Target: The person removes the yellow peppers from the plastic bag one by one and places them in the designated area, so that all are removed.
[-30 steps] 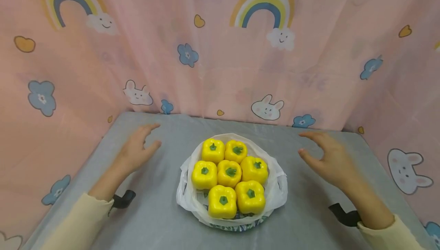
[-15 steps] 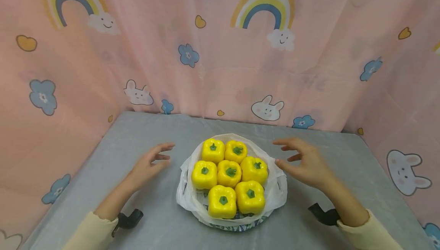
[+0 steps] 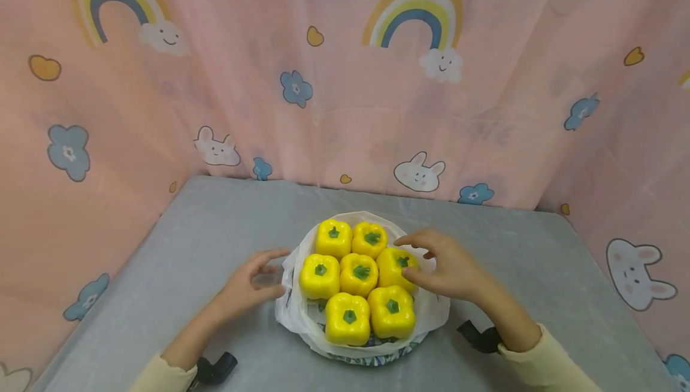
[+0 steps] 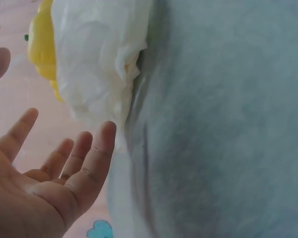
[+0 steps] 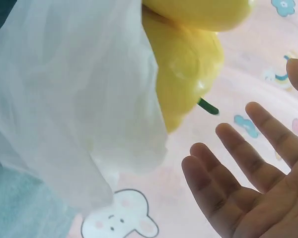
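Several yellow bell peppers (image 3: pixel 358 273) with green stems sit in a round container lined with a white plastic bag (image 3: pixel 431 314), whose edges fold over the rim. At the bag's left side is my left hand (image 3: pixel 245 287), fingers spread and holding nothing; the left wrist view shows the fingertips near the bag (image 4: pixel 99 59). My right hand (image 3: pixel 447 266) hovers over the right-hand pepper and partly covers it. Its fingers are extended with nothing in them. In the right wrist view a gap shows between the fingers and the pepper (image 5: pixel 188 64); contact in the head view cannot be judged.
The container stands on a grey cloth-covered table (image 3: pixel 226 218). A pink curtain (image 3: pixel 345 110) printed with rainbows and rabbits hangs behind and at both sides. A black wrist mount (image 3: pixel 215 369) sits below each forearm.
Both hands have moved inward from the table's sides toward the container. The right hand now overlaps the right pepper, and the left has come up to the bag's edge. The peppers stay in place.
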`<state>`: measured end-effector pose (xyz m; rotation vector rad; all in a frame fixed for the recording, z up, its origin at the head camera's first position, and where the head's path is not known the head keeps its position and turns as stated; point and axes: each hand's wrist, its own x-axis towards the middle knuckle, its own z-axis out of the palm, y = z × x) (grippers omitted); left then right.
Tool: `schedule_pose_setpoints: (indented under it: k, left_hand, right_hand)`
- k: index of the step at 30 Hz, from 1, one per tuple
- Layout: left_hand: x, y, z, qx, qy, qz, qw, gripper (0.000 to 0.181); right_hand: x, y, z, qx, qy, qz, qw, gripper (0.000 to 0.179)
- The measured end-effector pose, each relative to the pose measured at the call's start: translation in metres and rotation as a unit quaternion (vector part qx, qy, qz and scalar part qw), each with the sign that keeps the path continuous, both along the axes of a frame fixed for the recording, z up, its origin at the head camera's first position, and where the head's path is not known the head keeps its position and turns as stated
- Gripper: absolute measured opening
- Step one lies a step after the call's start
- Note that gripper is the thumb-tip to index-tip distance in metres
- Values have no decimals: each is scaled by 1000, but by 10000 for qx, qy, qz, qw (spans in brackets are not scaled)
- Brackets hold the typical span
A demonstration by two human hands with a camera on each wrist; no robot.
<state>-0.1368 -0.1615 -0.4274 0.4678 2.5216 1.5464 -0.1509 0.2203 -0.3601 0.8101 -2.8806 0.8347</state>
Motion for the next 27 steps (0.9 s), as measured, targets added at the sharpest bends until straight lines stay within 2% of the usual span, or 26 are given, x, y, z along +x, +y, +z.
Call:
schedule_pose_setpoints:
  k: [4, 9, 20, 27]
  left_hand:
    - [2, 5, -3, 29, -152, -54, 9999, 60]
    - [2, 10, -6, -7, -302, -154, 9994, 63]
    - [1, 20, -9, -168, -590, -218, 9979, 70]
    - [0, 22, -12, 49, -742, -310, 9967, 73]
  right_hand:
    - [-3, -5, -6, 75, -156, -18, 9998, 42]
    - [-6, -9, -12, 115, -159, -91, 9998, 41]
    - [-7, -14, -17, 306, -267, -69, 9991, 43]
    - [-8, -14, -19, 412, -326, -167, 9985, 43]
